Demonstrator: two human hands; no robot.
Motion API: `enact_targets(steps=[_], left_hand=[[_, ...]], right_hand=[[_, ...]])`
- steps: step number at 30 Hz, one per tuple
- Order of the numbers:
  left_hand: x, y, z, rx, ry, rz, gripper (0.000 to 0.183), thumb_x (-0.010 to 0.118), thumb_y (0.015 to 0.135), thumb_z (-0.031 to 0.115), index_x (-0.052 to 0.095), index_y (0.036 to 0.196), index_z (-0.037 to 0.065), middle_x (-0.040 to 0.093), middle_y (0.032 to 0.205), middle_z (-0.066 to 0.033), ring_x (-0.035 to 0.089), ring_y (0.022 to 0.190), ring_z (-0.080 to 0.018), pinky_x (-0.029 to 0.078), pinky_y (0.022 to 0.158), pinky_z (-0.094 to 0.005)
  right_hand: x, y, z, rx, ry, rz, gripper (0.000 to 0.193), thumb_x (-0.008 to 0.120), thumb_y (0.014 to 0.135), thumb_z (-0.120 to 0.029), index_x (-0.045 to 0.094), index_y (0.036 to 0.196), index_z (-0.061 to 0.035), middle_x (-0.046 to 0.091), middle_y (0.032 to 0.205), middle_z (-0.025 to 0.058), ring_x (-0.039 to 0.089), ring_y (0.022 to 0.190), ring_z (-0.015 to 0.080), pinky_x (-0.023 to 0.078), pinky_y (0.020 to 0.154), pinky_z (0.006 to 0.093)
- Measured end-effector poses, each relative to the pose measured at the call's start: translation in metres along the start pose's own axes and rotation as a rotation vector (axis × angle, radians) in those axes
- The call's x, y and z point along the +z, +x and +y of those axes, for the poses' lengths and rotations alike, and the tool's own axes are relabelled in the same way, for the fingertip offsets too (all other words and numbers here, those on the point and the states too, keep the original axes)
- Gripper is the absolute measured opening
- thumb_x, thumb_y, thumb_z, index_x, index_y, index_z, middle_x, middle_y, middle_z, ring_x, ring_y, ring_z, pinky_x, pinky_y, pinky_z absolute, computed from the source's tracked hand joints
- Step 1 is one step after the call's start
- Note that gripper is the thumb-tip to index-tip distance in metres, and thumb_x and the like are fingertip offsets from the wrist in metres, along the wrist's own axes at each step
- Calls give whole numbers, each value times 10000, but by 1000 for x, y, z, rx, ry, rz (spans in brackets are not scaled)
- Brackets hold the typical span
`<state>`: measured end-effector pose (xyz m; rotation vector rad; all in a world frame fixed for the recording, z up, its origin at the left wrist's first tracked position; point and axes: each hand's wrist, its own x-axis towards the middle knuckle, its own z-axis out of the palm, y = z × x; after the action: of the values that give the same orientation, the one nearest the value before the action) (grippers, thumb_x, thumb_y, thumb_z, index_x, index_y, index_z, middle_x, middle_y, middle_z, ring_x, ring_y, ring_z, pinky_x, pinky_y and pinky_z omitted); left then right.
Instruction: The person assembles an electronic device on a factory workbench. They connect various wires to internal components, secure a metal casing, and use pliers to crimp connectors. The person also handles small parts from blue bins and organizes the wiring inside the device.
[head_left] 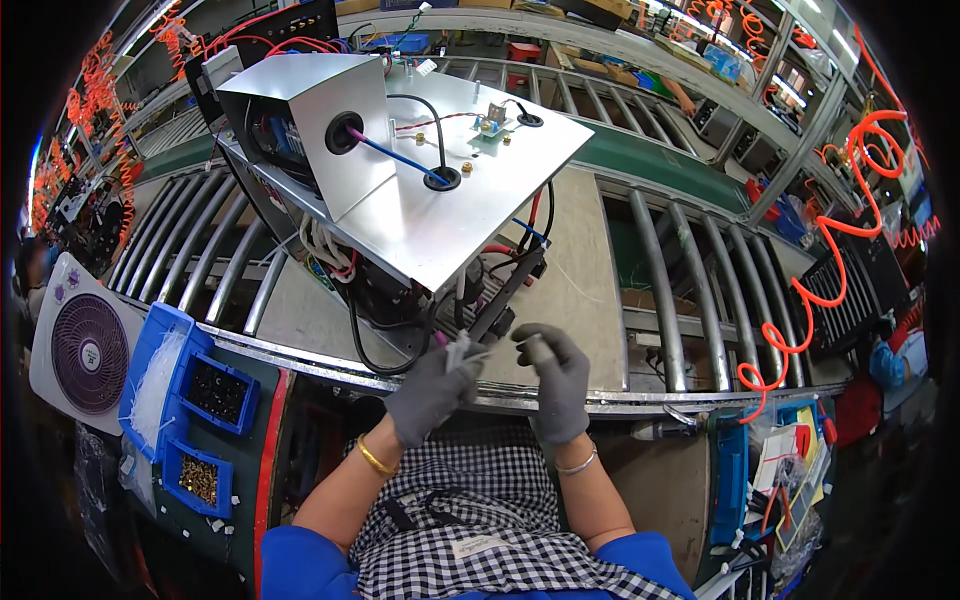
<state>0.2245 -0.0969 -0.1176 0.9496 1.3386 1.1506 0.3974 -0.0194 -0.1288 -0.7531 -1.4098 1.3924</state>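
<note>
The left hand (430,397) has its gloved fingers closed around a small white piece (458,352), just below the near corner of the metal unit (490,205). The right hand (559,388) is near it, fingers bent and narrow; I cannot tell if they hold something. I think the left grip should stay steady, clear of the black cable (355,335).

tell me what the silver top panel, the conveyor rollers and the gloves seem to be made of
Silver top panel: likely sheet metal, satin finish; it is flat, thin-edged and softly reflective.
Conveyor rollers: probably smooth steel, given the bright highlights along the tubes; plating can't be told.
Gloves: seemingly grey knit fabric, matte and softly creased; any coating is unclear.
</note>
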Motion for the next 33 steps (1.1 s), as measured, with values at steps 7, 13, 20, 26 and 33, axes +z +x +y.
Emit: enact_targets(steps=[7, 13, 20, 26, 33], left_hand=[[-21, 23, -19, 304, 394, 302, 455, 565, 970, 252, 482, 1342, 2, 677, 915, -99, 655, 921, -214, 508, 800, -374], [-16, 61, -3, 352, 772, 487, 472, 561, 984, 271, 466, 1380, 33, 622, 1200, -245, 622, 1097, -407, 497, 916, -437], [-32, 103, -8, 386, 817, 330, 458, 630, 943, 293, 527, 1306, 34, 652, 1041, -192, 649, 956, -347, 505, 860, -415], [-35, 109, -8, 334, 483, 151, 412, 697, 894, 272, 597, 1226, 50, 661, 994, -89, 638, 864, -191, 511, 764, -343], [-29, 101, 5, 156, -26, -68, 492, 734, 853, 200, 558, 1278, 25, 623, 1011, -29, 592, 879, -130, 507, 784, -299]], right_hand=[[-17, 4, 3, -44, 220, 238, 258, 455, 1009, -200, 608, 1081, -5, 682, 889, 97, 578, 685, 110, 473, 621, 242], [-32, -5, 7, 4, 109, 171, 255, 465, 1008, -187, 612, 1090, 4, 673, 880, 86, 566, 695, 99, 468, 628, 231], [-36, -5, 8, 51, 118, 117, 240, 468, 1007, -168, 620, 1093, -5, 674, 910, 73, 561, 712, 94, 467, 640, 227], [-4, 24, 10, -182, -213, -186, 232, 485, 1005, -164, 614, 1119, -9, 696, 1010, 78, 610, 763, 128, 501, 694, 272], [8, 59, 22, -333, -709, -185, 196, 523, 979, -161, 590, 1120, -43, 629, 1266, 197, 675, 953, 387, 535, 796, 410]])
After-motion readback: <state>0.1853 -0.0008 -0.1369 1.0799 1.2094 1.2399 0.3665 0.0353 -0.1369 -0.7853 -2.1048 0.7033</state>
